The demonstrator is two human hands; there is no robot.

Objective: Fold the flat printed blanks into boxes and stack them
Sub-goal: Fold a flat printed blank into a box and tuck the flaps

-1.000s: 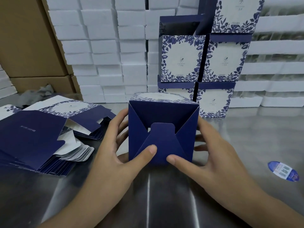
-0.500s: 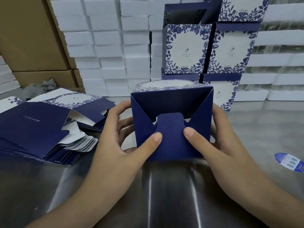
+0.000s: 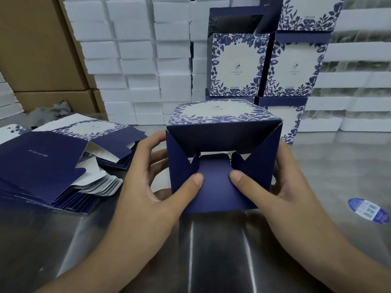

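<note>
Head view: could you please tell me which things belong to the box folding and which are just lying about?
Job in hand: half-folded box, gripped by the left hand and right hand; pile of flat blanks; stack of finished boxes.

Lying about: oval sticker; white foam blocks; brown cartons; grey cloth.

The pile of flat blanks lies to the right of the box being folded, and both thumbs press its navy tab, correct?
Not right. The head view shows the pile of flat blanks lying to the left of the box, not the right. The left hand and right hand do press their thumbs on its navy tab.
</note>
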